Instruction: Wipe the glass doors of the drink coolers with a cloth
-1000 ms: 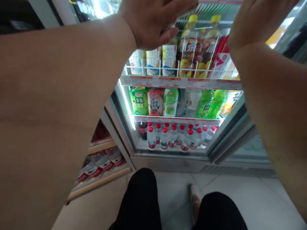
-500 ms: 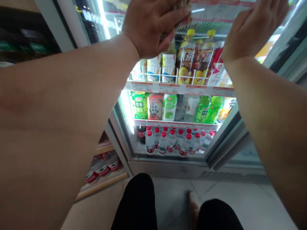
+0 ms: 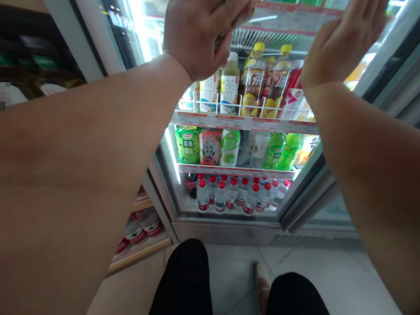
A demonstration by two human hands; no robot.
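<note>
My left hand (image 3: pixel 200 35) is raised to the top shelf of an open drinks fridge (image 3: pixel 226 221). Its fingers are curled together near the shelf's price rail (image 3: pixel 295 19), over something I cannot make out; the fingertips run off the top edge. Just below it stand white-labelled tea bottles (image 3: pixel 229 87) and yellow-capped iced tea bottles (image 3: pixel 254 78). My right hand (image 3: pixel 341 39) is held up at the fridge's right side, fingers stretched upward, holding nothing.
Lower shelves carry green and pink labelled bottles (image 3: pixel 188 144) and red-capped water bottles (image 3: pixel 218 197). The glass door (image 3: pixel 315 192) stands open on the right. A low wooden shelf with water bottles (image 3: pixel 138 227) is at the left. My black-trousered legs and a shoe (image 3: pixel 262 282) are on the tiled floor.
The view has tilted up a little, so the shelves sit lower in the picture. Both hands stay raised at the top shelf; the left hand's fingers have curled in more.
</note>
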